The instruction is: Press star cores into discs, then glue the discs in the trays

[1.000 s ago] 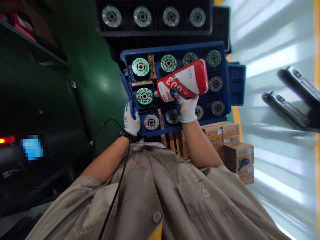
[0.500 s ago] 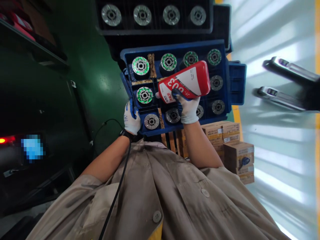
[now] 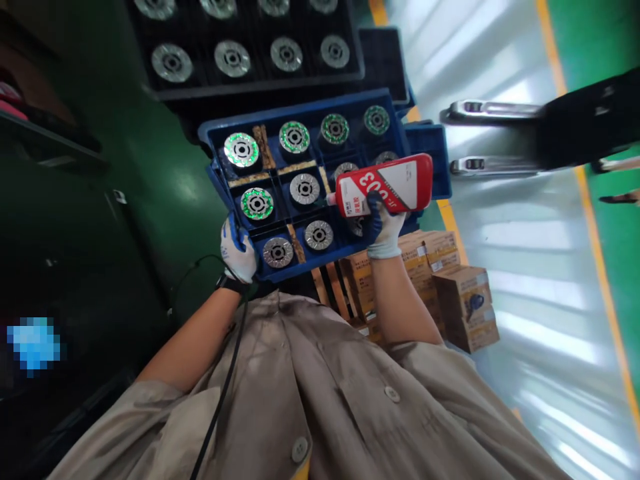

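A blue divided crate (image 3: 340,257) holds metal slotted cylinders in its compartments. Several in the far row, such as one cylinder (image 3: 294,138), and the second-row left cylinder (image 3: 257,203) have green liquid on their tops. The plain cylinder (image 3: 304,189) beside it shows bare metal. My gloved right hand (image 3: 385,230) is closed around a red and white bottle (image 3: 400,187), tilted on its side with its nozzle just right of that plain cylinder. The bottle hides parts of other cylinders. My gloved left hand (image 3: 239,252) grips the crate's near left edge.
A black tray (image 3: 250,83) of similar cylinders stands beyond the crate. Cardboard boxes (image 3: 463,300) are stacked at the right, near pallet-truck forks (image 3: 500,165). A black cable (image 3: 225,400) runs past my left wrist. Another person's feet (image 3: 620,198) show at far right.
The bottle has moved right, away from the green-coated second-row left cylinder, uncovering the plain cylinder beside it. My left hand stays at the crate's edge. The whole view has shifted and turned.
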A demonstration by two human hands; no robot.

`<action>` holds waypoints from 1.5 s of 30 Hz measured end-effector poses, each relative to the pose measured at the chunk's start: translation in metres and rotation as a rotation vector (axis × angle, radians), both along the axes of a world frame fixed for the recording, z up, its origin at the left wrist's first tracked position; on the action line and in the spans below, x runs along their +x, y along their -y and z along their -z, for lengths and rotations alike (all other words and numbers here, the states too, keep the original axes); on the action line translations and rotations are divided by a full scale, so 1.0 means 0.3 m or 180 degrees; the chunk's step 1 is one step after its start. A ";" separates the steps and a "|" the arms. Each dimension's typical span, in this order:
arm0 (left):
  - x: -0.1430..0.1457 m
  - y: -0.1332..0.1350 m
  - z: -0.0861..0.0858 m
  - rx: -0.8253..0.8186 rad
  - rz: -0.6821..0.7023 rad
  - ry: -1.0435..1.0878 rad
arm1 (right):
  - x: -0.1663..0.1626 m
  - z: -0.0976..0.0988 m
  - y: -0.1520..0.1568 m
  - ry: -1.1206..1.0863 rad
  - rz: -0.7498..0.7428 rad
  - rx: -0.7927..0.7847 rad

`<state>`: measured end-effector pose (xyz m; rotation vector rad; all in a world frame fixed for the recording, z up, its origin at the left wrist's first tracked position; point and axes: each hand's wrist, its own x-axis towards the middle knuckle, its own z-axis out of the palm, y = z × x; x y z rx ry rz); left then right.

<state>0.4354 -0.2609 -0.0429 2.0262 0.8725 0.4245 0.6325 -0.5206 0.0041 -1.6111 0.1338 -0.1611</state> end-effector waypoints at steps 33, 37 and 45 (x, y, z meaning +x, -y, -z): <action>-0.012 -0.015 0.013 0.0369 -0.0092 -0.0063 | 0.074 0.037 -0.043 -0.0278 -0.0598 0.0103; -0.011 -0.013 0.015 0.0335 -0.0138 -0.0065 | 0.072 0.039 -0.067 -0.0247 -0.0569 0.0100; -0.016 -0.013 0.009 0.0196 -0.0046 -0.0118 | 0.064 0.064 -0.080 -0.0277 -0.0703 0.0147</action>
